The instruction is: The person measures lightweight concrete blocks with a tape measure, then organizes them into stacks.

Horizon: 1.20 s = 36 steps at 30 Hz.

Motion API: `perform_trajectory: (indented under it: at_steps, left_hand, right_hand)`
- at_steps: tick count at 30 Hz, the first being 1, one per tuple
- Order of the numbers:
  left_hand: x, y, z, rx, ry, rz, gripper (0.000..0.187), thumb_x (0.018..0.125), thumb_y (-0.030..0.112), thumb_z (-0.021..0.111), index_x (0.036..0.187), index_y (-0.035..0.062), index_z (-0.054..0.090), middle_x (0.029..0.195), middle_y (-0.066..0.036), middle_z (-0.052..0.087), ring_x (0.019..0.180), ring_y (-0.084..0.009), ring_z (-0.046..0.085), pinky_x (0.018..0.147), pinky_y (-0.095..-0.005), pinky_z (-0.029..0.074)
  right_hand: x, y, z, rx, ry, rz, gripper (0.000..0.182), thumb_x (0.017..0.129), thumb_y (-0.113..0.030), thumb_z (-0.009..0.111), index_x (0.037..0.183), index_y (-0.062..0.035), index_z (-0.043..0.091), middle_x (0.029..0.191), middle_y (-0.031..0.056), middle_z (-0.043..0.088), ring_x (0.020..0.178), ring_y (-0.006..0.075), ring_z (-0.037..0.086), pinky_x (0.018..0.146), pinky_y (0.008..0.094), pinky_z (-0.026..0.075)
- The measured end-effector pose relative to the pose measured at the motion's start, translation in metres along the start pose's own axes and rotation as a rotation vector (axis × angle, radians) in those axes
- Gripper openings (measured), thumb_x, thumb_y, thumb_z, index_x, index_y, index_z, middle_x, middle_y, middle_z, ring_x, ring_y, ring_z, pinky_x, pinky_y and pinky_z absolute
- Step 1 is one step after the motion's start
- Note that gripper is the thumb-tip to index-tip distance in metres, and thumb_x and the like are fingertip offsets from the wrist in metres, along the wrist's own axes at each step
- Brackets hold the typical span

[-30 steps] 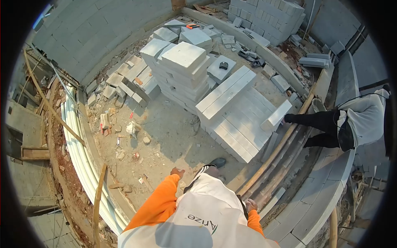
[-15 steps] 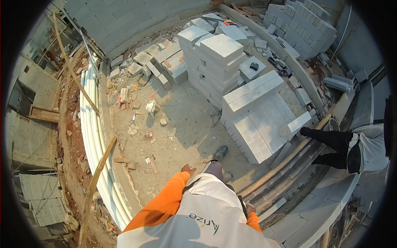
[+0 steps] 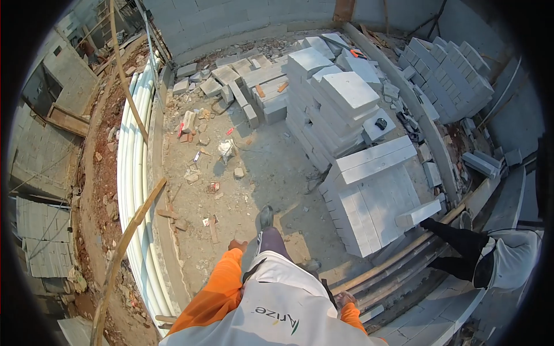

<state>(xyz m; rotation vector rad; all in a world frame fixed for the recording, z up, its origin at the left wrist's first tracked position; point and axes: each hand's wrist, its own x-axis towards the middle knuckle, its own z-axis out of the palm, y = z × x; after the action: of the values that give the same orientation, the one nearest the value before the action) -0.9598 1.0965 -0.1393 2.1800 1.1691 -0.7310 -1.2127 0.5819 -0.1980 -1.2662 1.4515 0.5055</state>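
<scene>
My left hand [image 3: 237, 245] hangs by my left thigh, its fingers curled in and nothing showing in them. Lower right, my right hand [image 3: 345, 299] is beside my hip, close to the long wooden poles [image 3: 381, 265] in this view; its fingers are too small and shaded to make out. My dark boot [image 3: 266, 217] is on the dusty ground ahead. Nearest in front to the right stands a low stack of pale blocks [image 3: 375, 210], with a single block [image 3: 418, 214] lying on its right edge. A taller block stack [image 3: 340, 118] rises behind it.
On the right a person [image 3: 490, 256] in dark trousers bends beside the poles. White pipes [image 3: 135, 173] run along the left, crossed by a wooden plank [image 3: 130, 233]. Rubble [image 3: 190, 124] and a crumpled white bag [image 3: 227, 150] lie on the ground. A block wall [image 3: 231, 20] closes the back.
The view has shifted, so the block stacks appear further right and lower. My boot and left hand now appear further left. The person on the right leans lower in view.
</scene>
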Motion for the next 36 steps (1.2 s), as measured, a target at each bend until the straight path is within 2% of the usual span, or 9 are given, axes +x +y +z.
perform_trajectory:
  at_steps: [3,7,11,13,15,20,24,28,36]
  left_hand:
    - [0.035,-0.010,-0.027,0.011,0.086,-0.154,0.062,0.074,0.043,0.076,0.116,-0.0010,0.062,0.119,-0.022,0.065,0.113,-0.0361,0.062,0.097,-0.0421,0.049]
    - [0.100,-0.026,-0.064,-0.010,0.000,-0.335,0.062,0.076,0.041,0.074,0.120,-0.0003,0.061,0.122,-0.022,0.064,0.115,-0.0355,0.062,0.099,-0.0420,0.048]
    - [0.180,-0.024,-0.092,0.069,-0.069,-0.322,0.053,0.078,0.036,0.070,0.114,-0.0019,0.064,0.119,-0.023,0.065,0.113,-0.0348,0.063,0.094,-0.0423,0.051]
    - [0.190,0.031,-0.137,-0.031,-0.142,-0.374,0.057,0.077,0.038,0.070,0.117,-0.0021,0.062,0.120,-0.023,0.065,0.114,-0.0354,0.063,0.095,-0.0426,0.050]
    - [0.236,0.059,-0.138,-0.039,0.028,-0.285,0.055,0.077,0.039,0.070,0.112,-0.0027,0.064,0.116,-0.023,0.066,0.110,-0.0366,0.064,0.094,-0.0429,0.051]
    - [0.282,0.176,-0.188,-0.130,0.083,-0.089,0.050,0.076,0.039,0.072,0.106,-0.0007,0.067,0.110,-0.023,0.068,0.107,-0.0368,0.065,0.094,-0.0430,0.051]
    - [0.337,0.223,-0.194,-0.185,0.051,-0.049,0.049,0.076,0.038,0.072,0.108,0.0012,0.066,0.109,-0.021,0.069,0.106,-0.0360,0.066,0.094,-0.0428,0.051]
    - [0.375,0.254,-0.217,-0.131,0.083,-0.106,0.050,0.074,0.038,0.074,0.108,0.0011,0.066,0.108,-0.020,0.070,0.105,-0.0357,0.066,0.094,-0.0432,0.051]
    - [0.464,0.263,-0.246,-0.009,0.161,-0.367,0.067,0.071,0.045,0.077,0.114,-0.0048,0.063,0.111,-0.026,0.067,0.109,-0.0394,0.064,0.094,-0.0437,0.051]
  right_hand:
    - [0.008,-0.018,0.019,-0.077,-0.027,-0.036,0.021,0.090,-0.021,0.059,0.110,-0.0148,0.064,0.098,0.0018,0.067,0.083,0.0220,0.067,0.062,0.0417,0.053]
    - [0.019,-0.046,0.075,-0.149,-0.059,-0.071,0.022,0.091,-0.025,0.057,0.107,-0.0124,0.065,0.099,0.0033,0.068,0.085,0.0250,0.068,0.064,0.0453,0.052]
    - [-0.003,-0.112,0.143,-0.151,-0.033,-0.068,0.018,0.089,-0.023,0.063,0.103,-0.0127,0.068,0.091,0.0049,0.069,0.081,0.0237,0.068,0.064,0.0399,0.054]
    - [-0.010,-0.143,0.171,-0.194,-0.034,-0.101,0.022,0.089,-0.024,0.062,0.105,-0.0111,0.068,0.095,0.0074,0.069,0.086,0.0252,0.068,0.069,0.0391,0.053]
    - [-0.012,-0.173,0.206,-0.336,-0.053,-0.184,0.025,0.089,-0.026,0.061,0.106,-0.0096,0.068,0.099,0.0098,0.069,0.091,0.0267,0.067,0.075,0.0384,0.053]
    - [-0.009,-0.239,0.288,-0.998,-0.058,-0.574,0.034,0.090,-0.031,0.059,0.111,-0.0057,0.069,0.110,0.0159,0.069,0.104,0.0306,0.066,0.088,0.0365,0.051]
    - [-0.006,-0.306,0.347,-1.045,-0.151,-0.534,0.044,0.089,-0.039,0.058,0.115,-0.0048,0.068,0.117,0.0177,0.067,0.110,0.0338,0.063,0.096,0.0353,0.048]
    - [0.059,-0.358,0.401,-1.090,-0.183,-0.448,0.039,0.090,-0.039,0.054,0.114,-0.0135,0.070,0.118,0.0105,0.068,0.112,0.0298,0.062,0.097,0.0375,0.048]
    - [0.065,-0.604,0.569,-0.920,-0.336,-0.501,0.035,0.089,-0.027,0.066,0.115,-0.0041,0.066,0.104,0.0090,0.070,0.094,0.0198,0.064,0.084,0.0321,0.052]
